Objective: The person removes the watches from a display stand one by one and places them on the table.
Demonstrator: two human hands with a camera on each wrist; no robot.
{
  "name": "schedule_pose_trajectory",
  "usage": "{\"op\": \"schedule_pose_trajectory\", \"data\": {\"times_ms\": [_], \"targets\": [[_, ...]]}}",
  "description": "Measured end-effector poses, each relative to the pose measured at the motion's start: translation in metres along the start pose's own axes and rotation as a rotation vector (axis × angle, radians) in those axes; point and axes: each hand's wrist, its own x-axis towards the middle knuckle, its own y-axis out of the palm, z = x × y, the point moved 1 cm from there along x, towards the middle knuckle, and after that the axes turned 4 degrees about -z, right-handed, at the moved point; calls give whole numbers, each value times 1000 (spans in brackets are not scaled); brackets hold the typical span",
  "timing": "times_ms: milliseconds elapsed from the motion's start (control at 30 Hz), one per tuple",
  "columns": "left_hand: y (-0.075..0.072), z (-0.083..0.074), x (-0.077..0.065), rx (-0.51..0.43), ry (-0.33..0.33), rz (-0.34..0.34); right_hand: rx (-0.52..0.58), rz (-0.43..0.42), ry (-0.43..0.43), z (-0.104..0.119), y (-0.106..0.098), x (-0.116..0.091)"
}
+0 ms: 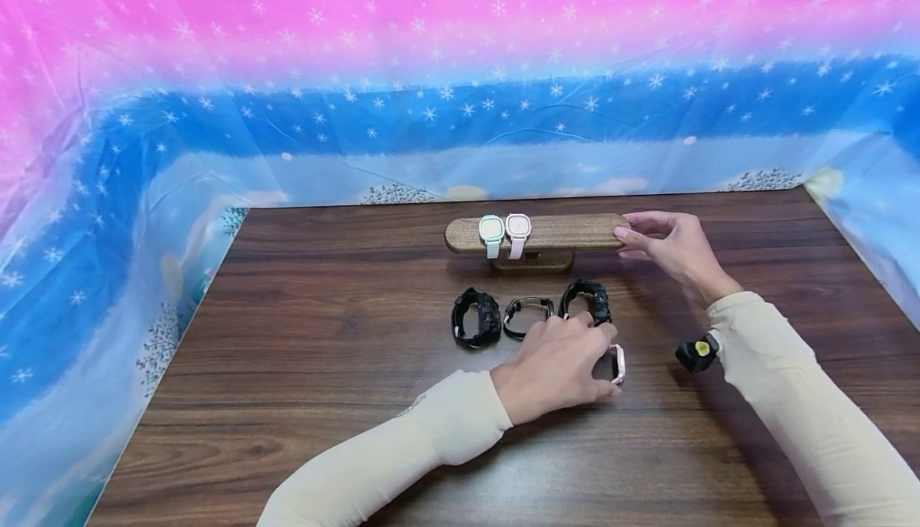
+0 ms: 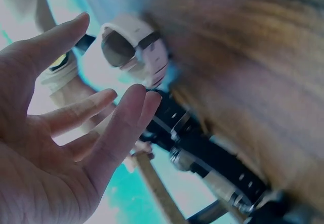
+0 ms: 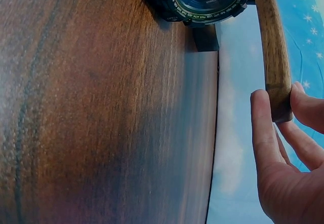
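Note:
My right hand (image 1: 679,251) pinches the right end of a wooden watch stand (image 1: 575,233), thumb on one face and fingers on the other, as the right wrist view shows. A mint-green watch (image 1: 492,229) and a pale pink watch (image 1: 518,226) sit round the bar's left half. My left hand (image 1: 553,367) reaches over the table with fingers spread around another pale pink watch (image 1: 620,365). In the left wrist view that pink watch (image 2: 158,62) stands on its side just beyond the fingertips, its strap buckled in a loop.
Three black watches stand in a row before the stand: a chunky one (image 1: 489,319) at left, a slimmer one (image 1: 529,301) in the middle, a chunky digital one (image 1: 599,302) at right, partly behind the left hand. A patterned cloth (image 1: 402,120) hangs behind the dark wooden table (image 1: 323,271).

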Motion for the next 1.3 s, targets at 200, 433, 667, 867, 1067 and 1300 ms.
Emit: {"op": "schedule_pose_trajectory", "data": {"times_ms": [200, 433, 667, 867, 1067, 1300], "targets": [[-25, 12, -9, -24, 6, -99, -8, -11, -1, -1, 0, 0], [-57, 41, -14, -71, -55, -232, 63, 5, 3, -1, 0, 2], [-78, 78, -16, -69, -191, -298, 87, 7, 17, -2, 0, 3], [-82, 111, -13, -59, -280, -354, 97, 7, 23, -2, -1, 3], [-78, 138, -7, -85, -324, -336, 88, 4, 32, -2, -1, 3], [-67, 163, 2, -139, -317, -282, 102, 8, 32, -2, -1, 3]]}}
